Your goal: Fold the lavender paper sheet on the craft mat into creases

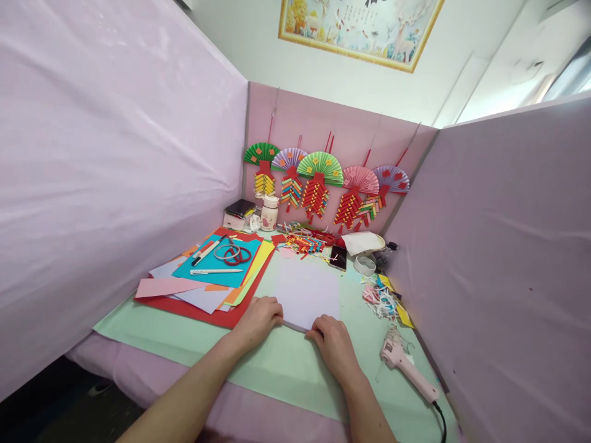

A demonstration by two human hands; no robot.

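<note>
A sheet of pale lavender paper point(308, 289) lies flat in front of me on the light green table cover point(272, 363). Its near edge looks slightly raised or folded between my hands. My left hand point(261, 319) pinches the near left corner, fingers curled. At the near right corner, my right hand point(333, 344) grips the same edge with bent fingers. Both thumbs are partly hidden. Left of the sheet sits a stack of coloured papers, with a blue sheet point(221, 280) near the top and a red sheet point(184, 307) underneath.
On the right lie a pink hot glue gun point(409, 366), paper scraps point(381, 300) and a tape roll point(364, 265). A phone point(338, 257), small rolled paper tubes point(307, 244) and a white bottle point(269, 213) stand or lie farther back. Paper fan decorations point(320, 168) hang on the back panel.
</note>
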